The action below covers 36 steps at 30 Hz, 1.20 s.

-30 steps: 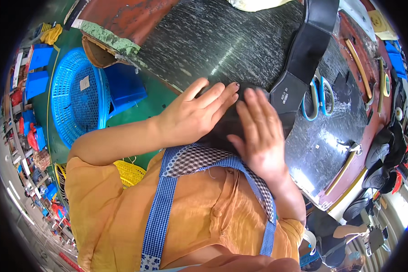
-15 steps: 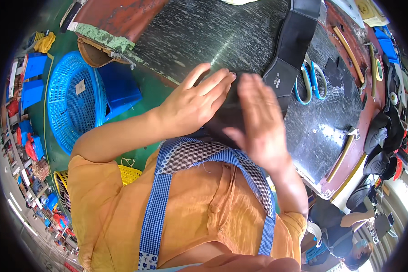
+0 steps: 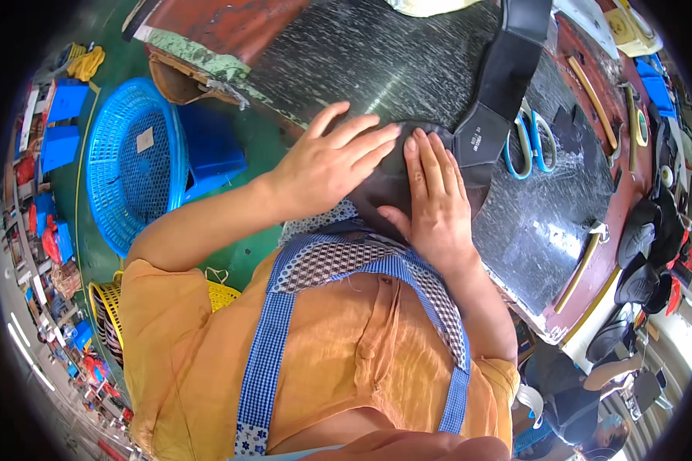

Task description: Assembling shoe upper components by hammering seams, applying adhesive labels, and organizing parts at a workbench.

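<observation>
My left hand (image 3: pixel 332 163) lies with its fingers outstretched, the tips touching the left edge of a dark leather piece (image 3: pixel 379 192). Flat on the same leather, my right hand (image 3: pixel 438 203) has its fingers together and straight and its thumb apart. Small pale print marks a black panel (image 3: pixel 480 138) just right of my right fingertips. From there a chain of black leather pieces (image 3: pixel 515 58) runs away over the dark tabletop to the far edge. The near part of the leather overhangs toward my apron.
Blue-handled scissors (image 3: pixel 528 142) lie right of the leather on the worn dark tabletop (image 3: pixel 361 65). A wooden-handled tool (image 3: pixel 592 96) rests farther right, black shoes (image 3: pixel 638 230) beyond. Left of the table stand a blue basket (image 3: pixel 100 173) and a blue bin (image 3: pixel 211 157). Another person (image 3: pixel 565 392) sits at lower right.
My right hand, blurred and apparently lifted before, now rests flat on the leather. My left hand has barely moved. The whole view has shifted slightly.
</observation>
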Tool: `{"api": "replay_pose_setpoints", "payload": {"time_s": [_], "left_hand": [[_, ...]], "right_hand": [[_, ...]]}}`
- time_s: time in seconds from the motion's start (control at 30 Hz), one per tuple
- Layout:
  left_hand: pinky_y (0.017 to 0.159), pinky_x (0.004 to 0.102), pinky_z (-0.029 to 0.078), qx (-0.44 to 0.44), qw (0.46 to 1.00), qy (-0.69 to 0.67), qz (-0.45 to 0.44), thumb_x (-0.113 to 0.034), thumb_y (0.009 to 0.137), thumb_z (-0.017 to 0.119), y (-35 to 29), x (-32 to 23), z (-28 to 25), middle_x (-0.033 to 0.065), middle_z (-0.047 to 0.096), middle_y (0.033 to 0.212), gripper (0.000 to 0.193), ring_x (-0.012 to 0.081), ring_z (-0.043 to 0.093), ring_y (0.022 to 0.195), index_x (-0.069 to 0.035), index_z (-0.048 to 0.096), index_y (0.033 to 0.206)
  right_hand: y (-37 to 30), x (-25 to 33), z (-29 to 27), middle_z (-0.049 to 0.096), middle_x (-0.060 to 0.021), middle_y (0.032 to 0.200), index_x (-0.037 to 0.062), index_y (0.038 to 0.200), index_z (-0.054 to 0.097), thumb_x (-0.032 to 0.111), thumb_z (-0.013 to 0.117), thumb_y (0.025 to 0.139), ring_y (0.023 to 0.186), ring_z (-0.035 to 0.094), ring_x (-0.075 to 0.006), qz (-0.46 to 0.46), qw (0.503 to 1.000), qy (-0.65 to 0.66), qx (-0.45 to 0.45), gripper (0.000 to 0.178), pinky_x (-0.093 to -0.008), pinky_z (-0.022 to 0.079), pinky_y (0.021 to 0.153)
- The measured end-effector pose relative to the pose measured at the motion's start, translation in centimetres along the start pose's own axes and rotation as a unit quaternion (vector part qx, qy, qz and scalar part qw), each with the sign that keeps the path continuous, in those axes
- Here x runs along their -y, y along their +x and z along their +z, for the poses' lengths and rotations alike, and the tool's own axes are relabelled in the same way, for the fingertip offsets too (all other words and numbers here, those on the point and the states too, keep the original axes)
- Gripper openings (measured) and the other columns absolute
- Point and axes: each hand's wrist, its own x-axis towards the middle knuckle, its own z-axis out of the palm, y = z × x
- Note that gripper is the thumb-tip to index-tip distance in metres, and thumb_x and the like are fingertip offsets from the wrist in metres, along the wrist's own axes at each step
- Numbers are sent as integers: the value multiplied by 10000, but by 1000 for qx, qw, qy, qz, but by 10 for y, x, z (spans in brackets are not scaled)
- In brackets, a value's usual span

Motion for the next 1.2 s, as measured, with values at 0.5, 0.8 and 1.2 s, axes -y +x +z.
{"api": "replay_pose_setpoints", "payload": {"time_s": [0.5, 0.8, 1.2], "left_hand": [[1012, 466, 331, -87, 977, -139, -139, -71, 780, 697, 30, -6, -10, 63, 565, 1237, 335, 293, 460, 1252, -80, 594, 1099], [1109, 385, 351, 120, 755, -644, 28, -286, 1033, 519, 115, -74, -95, 162, 544, 1366, 524, 265, 489, 1325, 30, 429, 1441], [724, 405, 510, 125, 895, -407, 137, -125, 916, 642, 262, -207, -23, 113, 663, 867, 94, 318, 659, 841, -41, 618, 950]], "right_hand": [[-10, 31, -21, 534, -196, 1348, -17, 1323, 562, 286, 754, 806, 1196, 523, -372, 21, 992, 14, -121, 629, -475, 424, 1006], [-81, 8, -140, 672, -133, 1071, -52, 1219, 579, 188, 750, 838, 966, 664, -214, 272, 845, 414, -201, 482, -343, 535, 857], [-250, -111, -197, 701, -176, 1090, -68, 1284, 542, 319, 590, 974, 939, 703, -248, 268, 657, 665, -231, 499, -339, 570, 809]]}}
